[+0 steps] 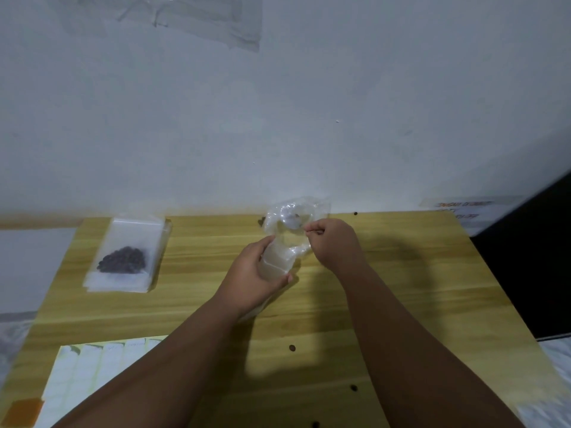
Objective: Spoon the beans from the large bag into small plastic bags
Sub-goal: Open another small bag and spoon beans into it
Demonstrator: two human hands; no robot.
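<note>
Beans [123,260] waited in a small plastic bag [125,254] at ten o'clock on the desk [386,288].
Mid-desk, the left hand [256,273] wrapped a limp clear bag [290,233] while the right hand [335,242] pinched its rim; thin, slippery film likely handled best held by the mouth. A pale wall [309,103] stood at twelve o'clock, a label sheet [92,375] at seven.

Two hands: left hand [251,274], right hand [332,244]. One clear small bag [289,233] held between both. One stack of small bags [123,257] at left, topmost holding one pile of dark beans [123,260]; count within stack unreadable. One label sheet [83,375]. One wooden table [401,304]. Four loose beans on tabletop, e.g. [291,347]. One orange patch [21,412].
</note>
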